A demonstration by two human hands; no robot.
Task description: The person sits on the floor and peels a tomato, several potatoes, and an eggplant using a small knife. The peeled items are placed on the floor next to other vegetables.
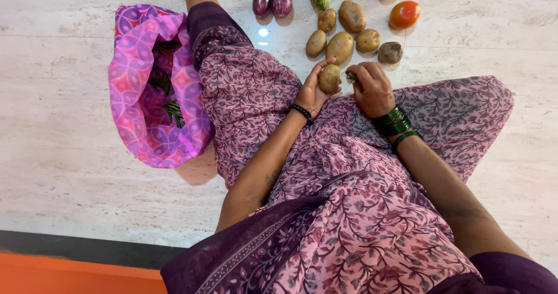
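In the lap, the left hand (314,90) clamps a potato (329,78); just right of that grip the right hand (372,88) is closed on something small I cannot identify. Beyond lie loose potatoes (340,46), which a slipped potato could scatter.

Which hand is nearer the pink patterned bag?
Left. The left hand, holding a potato, is on the side toward the pink patterned bag; the right hand sits farther away.

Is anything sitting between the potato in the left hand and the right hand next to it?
Nothing visible. The left hand holds the potato at its fingertips, and the right hand is closed right beside it, with only a small gap over the patterned cloth.
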